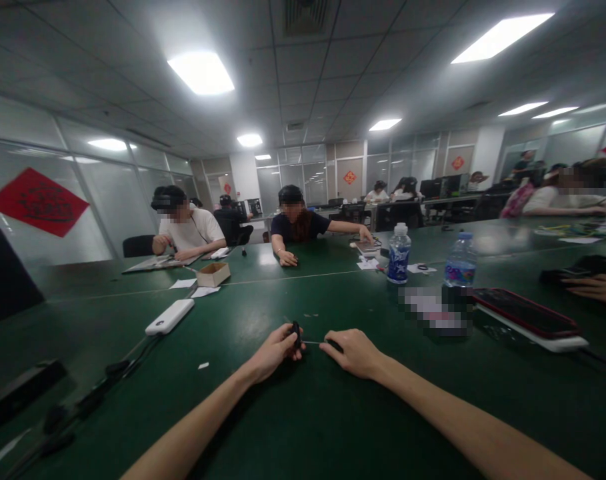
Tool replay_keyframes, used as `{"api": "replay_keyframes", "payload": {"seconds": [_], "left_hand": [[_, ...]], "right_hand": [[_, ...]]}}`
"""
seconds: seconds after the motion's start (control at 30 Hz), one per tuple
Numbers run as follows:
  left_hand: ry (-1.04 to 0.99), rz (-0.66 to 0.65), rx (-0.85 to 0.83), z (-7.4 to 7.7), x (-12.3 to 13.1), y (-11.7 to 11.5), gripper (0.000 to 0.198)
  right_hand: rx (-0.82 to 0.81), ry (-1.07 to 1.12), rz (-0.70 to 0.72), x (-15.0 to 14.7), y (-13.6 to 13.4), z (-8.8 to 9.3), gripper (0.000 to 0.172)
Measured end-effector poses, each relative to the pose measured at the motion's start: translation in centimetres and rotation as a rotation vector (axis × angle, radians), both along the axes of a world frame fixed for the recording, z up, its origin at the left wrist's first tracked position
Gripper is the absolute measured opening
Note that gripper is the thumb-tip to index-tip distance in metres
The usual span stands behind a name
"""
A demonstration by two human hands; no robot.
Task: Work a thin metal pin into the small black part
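Note:
My left hand (277,350) is closed around a small black part (296,335), pinched between thumb and fingers above the green table (263,427). Its exact kind is too small to make out. Facing it, my right hand (355,352) is closed on the dark handle of what looks like a small screwdriver (313,343). The thin metal shaft reaches leftward to the black part. Whether its tip sits in the part or only touches it, I cannot tell. The fingers hide most of the handle.
A white power bank (170,317) with a cable and a cardboard box (213,274) are on the left. Two bottles, one blue-labelled (399,257), and a phone (527,312) stand or lie to the right. Co-workers sit across the table; another person's hand (597,288) is at far right.

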State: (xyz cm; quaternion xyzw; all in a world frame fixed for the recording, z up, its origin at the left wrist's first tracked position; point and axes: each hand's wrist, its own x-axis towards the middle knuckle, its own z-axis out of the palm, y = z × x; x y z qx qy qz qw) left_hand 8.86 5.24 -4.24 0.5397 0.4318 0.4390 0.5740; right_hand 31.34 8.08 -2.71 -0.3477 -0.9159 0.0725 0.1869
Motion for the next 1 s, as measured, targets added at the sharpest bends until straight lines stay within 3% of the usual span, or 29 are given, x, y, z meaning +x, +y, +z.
{"api": "replay_keyframes", "payload": {"seconds": [1.0], "left_hand": [[-0.022,0.003,0.015,-0.33,-0.13,0.3,0.039]], "right_hand": [[0.023,-0.001,-0.028,-0.18,0.14,-0.31,0.037]]}}
